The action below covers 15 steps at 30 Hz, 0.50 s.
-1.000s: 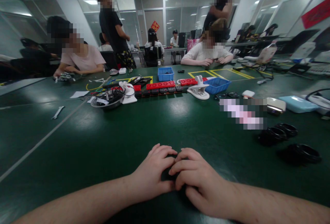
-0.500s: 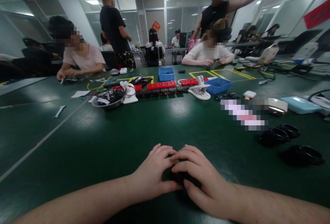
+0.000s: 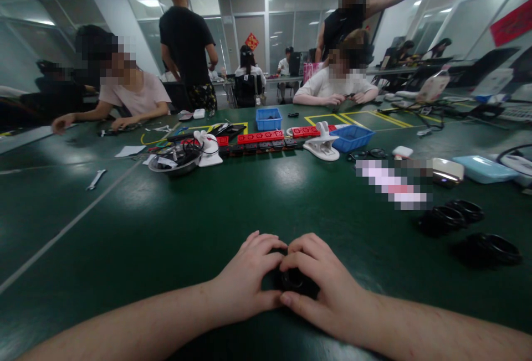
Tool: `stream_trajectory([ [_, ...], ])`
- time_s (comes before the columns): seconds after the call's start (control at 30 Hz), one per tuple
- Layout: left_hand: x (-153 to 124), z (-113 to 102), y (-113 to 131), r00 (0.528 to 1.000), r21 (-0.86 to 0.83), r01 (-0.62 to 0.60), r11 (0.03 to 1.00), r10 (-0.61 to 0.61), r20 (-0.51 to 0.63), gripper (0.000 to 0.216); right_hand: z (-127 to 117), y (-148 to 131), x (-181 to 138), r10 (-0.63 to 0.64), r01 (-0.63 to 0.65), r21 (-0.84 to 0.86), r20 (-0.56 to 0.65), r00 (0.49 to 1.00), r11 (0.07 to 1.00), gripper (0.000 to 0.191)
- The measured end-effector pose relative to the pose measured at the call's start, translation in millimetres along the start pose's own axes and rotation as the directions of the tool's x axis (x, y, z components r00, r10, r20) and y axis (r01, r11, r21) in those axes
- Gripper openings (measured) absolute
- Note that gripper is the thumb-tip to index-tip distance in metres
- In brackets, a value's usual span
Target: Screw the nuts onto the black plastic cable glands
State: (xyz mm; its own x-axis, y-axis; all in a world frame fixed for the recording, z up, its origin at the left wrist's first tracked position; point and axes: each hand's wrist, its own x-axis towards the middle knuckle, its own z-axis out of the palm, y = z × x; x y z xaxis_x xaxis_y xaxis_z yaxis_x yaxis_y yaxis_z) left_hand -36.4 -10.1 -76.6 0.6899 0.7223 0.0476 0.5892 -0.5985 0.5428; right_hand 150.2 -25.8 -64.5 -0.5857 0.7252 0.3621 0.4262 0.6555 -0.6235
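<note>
Between my hands, on the green table [image 3: 233, 200], is a small black ring-shaped thing [image 3: 296, 279]; fingers cover much of it, and its exact kind cannot be made out. My left hand [image 3: 247, 272] curls round its left side, thumb low and fingers over the far edge. From the right, my right hand [image 3: 328, 283] grips it with bent fingers and the thumb at the near side. The fingertips of both hands meet or nearly meet. To the right lie more black ring-shaped things: a near one [image 3: 494, 249] and a pair [image 3: 443, 220] behind it.
Farther back are a metal bowl [image 3: 174, 164] of black parts, white clips [image 3: 323, 144], red socket strips [image 3: 261, 137], and two blue bins [image 3: 269, 119]. A wrench [image 3: 96, 180] lies left. A light-blue case [image 3: 484, 169] lies right. Several people sit or stand beyond.
My right hand's fingers and thumb have shifted round the black thing, showing more of its ring. The left hand stays put. A seated person at left has reached an arm out leftward.
</note>
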Motion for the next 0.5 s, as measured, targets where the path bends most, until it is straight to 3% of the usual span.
stream_trajectory([
  [0.2, 0.4, -1.4, 2.6, 1.0, -0.002, 0.004, 1.0, -0.004, -0.012, 0.025, -1.5, -2.9, 1.9, -0.08, 0.079, 0.018, 0.035, 0.996, 0.997, 0.015],
  [0.5, 0.9, 1.7, 0.2, 0.999, 0.019, -0.004, 1.0, 0.005, -0.032, 0.027, -1.8, -4.4, 2.1, -0.194, 0.189, 0.083, 0.069, 0.978, 0.979, 0.025],
])
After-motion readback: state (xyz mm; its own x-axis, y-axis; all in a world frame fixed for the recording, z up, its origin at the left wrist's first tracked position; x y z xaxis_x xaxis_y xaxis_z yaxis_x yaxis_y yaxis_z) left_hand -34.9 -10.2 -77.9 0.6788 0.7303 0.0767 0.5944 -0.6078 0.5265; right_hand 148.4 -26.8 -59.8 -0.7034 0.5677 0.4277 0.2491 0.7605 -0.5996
